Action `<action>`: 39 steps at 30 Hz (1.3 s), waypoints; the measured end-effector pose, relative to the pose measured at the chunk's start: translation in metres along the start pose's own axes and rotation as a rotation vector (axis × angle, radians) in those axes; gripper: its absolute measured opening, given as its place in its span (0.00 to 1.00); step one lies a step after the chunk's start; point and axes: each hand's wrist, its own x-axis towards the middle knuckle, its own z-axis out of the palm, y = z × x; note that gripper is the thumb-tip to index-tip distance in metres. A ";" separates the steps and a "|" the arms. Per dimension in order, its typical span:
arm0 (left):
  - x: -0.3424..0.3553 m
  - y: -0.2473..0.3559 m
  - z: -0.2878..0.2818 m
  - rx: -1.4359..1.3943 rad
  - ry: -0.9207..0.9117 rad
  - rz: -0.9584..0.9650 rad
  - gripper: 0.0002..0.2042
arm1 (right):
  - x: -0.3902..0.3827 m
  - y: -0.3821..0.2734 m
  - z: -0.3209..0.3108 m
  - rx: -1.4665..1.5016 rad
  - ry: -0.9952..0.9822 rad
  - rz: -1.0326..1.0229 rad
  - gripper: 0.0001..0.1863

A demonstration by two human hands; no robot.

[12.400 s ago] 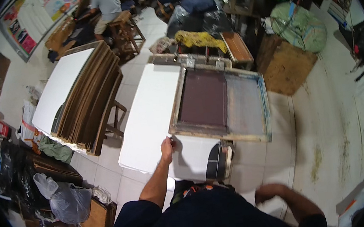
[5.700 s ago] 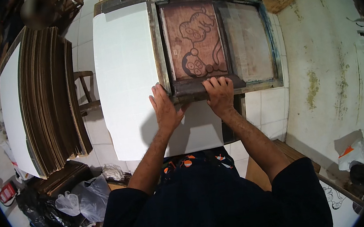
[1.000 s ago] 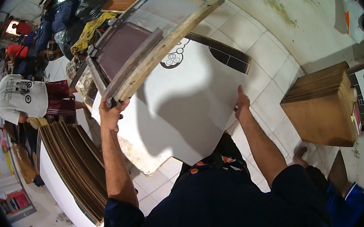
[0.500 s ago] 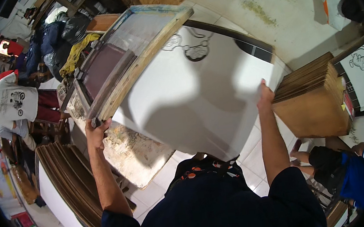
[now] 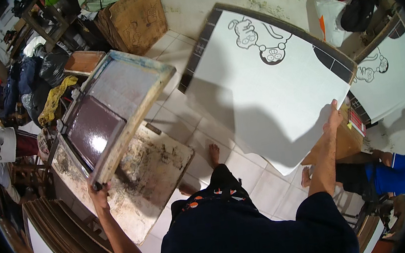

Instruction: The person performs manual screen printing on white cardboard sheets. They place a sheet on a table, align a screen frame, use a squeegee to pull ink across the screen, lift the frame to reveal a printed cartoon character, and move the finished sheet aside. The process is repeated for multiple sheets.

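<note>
While a wooden screen frame point(image 5: 134, 126) is held tilted above the stained table point(image 5: 162, 167), its near left corner is gripped by the left hand point(image 5: 99, 195), whose fingers seem to be curled closed around it, though that spot is small and shadowed. By the right hand point(image 5: 331, 120), the near right edge of a dark-edged board point(image 5: 335, 60) is pinched. The board, with a white sheet point(image 5: 265, 110) laid over it, is held to the right of the frame, above the tiled floor point(image 5: 238, 184). On the sheet, 2 line-drawn figures point(image 5: 272, 55) can be seen. Compared with 0.5 s ago, the board is shifted rightward and is no longer overlapped by the frame; both figures are uncovered, and more of the table is exposed.
</note>
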 end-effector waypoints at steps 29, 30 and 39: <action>-0.016 -0.097 0.033 -0.388 0.024 -0.074 0.59 | -0.025 0.125 0.340 -0.995 -0.761 -0.391 0.31; -0.018 -0.099 0.029 -0.400 0.098 -0.119 0.60 | -0.029 0.125 0.320 -0.967 -0.767 -0.406 0.34; -0.042 -0.158 0.030 -1.245 0.473 -0.179 0.33 | -0.038 0.132 0.238 -1.111 -0.476 -0.371 0.14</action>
